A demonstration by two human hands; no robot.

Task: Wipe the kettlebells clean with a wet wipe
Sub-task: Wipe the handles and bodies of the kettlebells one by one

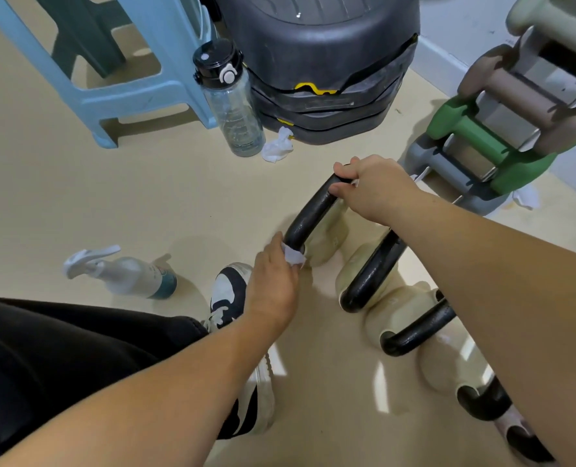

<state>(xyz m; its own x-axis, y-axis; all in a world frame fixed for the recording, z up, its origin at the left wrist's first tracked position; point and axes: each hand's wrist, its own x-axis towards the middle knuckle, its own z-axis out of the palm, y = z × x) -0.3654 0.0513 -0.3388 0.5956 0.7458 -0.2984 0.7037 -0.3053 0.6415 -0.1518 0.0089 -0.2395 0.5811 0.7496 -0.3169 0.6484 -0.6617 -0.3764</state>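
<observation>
Steadying the farthest kettlebell (316, 230) by the top of its black handle, the right hand (374, 190) has its fingers curled closed around the bar, while the left hand (273, 284) pinches a small wet wipe (293, 256) against the lower end of that handle, fingers folded shut on the wipe. The kettlebell stands on the beige floor (145, 203) at the head of a row of cream-bodied kettlebells that runs toward the near right edge of the floor, with a second (370, 274) just beside it and others behind the right forearm.

The bell looks heavy and rigid, likely to tip rather than slide, so the handle's arch is the sound place to hold; the wipe is limp and thin and will probably bunch unless pressed flat. A damp handle may turn slippery.

The bell's body is largely hidden by handle and hands. The nearest bells are cut off by the arm and frame edge. Whether the bell rests fully flat cannot be told.
</observation>
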